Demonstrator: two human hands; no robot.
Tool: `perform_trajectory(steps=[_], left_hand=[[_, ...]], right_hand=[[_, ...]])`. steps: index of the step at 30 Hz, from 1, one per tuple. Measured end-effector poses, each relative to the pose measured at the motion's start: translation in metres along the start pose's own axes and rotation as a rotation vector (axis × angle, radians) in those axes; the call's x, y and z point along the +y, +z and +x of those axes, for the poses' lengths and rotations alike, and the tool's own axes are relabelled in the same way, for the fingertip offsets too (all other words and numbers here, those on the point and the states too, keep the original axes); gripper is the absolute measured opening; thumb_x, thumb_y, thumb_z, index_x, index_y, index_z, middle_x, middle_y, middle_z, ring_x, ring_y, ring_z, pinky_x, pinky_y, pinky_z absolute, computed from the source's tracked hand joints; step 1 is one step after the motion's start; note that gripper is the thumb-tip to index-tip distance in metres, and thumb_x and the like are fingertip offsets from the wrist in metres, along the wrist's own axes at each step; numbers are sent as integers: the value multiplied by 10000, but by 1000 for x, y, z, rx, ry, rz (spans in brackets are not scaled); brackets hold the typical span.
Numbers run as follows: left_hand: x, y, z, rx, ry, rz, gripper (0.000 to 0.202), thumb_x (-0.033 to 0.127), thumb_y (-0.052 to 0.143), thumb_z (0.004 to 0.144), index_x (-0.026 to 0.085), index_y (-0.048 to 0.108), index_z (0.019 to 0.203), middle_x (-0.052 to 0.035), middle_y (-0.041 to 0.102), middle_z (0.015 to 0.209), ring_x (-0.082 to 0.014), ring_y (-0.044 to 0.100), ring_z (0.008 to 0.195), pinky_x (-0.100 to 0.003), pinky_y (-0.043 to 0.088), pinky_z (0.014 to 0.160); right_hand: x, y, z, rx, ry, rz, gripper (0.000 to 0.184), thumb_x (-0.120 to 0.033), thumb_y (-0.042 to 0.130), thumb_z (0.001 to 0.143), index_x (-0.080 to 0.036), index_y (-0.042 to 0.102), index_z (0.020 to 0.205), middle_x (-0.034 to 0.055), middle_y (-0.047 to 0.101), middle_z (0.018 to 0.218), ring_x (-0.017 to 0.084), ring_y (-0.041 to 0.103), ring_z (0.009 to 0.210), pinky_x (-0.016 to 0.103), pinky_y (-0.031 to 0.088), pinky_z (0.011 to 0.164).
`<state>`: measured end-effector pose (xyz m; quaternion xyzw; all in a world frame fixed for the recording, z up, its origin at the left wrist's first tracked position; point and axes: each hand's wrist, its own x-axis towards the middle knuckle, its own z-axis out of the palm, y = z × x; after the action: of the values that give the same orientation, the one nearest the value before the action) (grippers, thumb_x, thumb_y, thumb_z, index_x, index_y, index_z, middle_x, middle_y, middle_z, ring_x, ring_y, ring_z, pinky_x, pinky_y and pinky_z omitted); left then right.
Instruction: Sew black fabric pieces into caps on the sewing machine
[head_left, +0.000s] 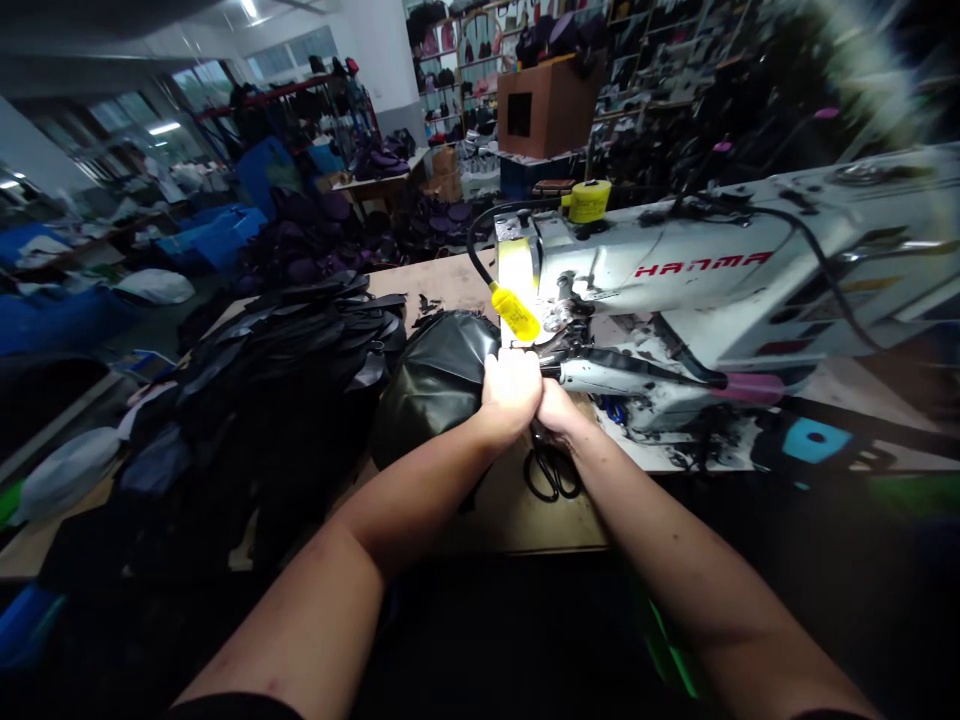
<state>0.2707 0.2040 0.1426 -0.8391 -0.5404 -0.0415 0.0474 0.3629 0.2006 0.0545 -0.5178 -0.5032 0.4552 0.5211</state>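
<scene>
A glossy black leather-like piece [442, 375], bulging like a bag, lies on the sewing table left of the needle area. My left hand [512, 388] is closed on its right edge, in the bright lamp light just below the machine's head. Pressed against it on the right is my right hand [556, 410], its fingers curled and mostly hidden; what it grips cannot be made out. The white sewing machine [637, 265] stands directly beyond both hands. Black-handled scissors [552, 474] lie just below my right hand, blades hidden.
A yellow lamp [516, 312] on a bent cable hangs close above my hands. Many black cut pieces [315, 340] are heaped on the left. A white tool-like part with a pink sleeve [754, 389] lies along the machine bed. A cardboard box [551, 105] stands behind.
</scene>
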Motion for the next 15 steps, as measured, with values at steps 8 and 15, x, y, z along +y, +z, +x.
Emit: perform_trajectory(steps=[8, 15], left_hand=[[-11, 2, -61, 129, 80, 148, 260, 136, 355, 994, 114, 612, 1024, -173, 590, 1109, -315, 538, 1050, -450, 459, 821], [-39, 0, -86, -148, 80, 160, 193, 219, 418, 1007, 134, 567, 1096, -126, 616, 966, -265, 595, 854, -343, 419, 664]], right_hand=[[6, 4, 0, -13, -7, -201, 211, -364, 552, 829, -190, 588, 714, 43, 673, 766, 208, 577, 777, 338, 498, 772], [9, 10, -2, 56, 20, -282, 243, -414, 555, 797, -204, 551, 676, -3, 576, 657, 162, 499, 659, 263, 432, 639]])
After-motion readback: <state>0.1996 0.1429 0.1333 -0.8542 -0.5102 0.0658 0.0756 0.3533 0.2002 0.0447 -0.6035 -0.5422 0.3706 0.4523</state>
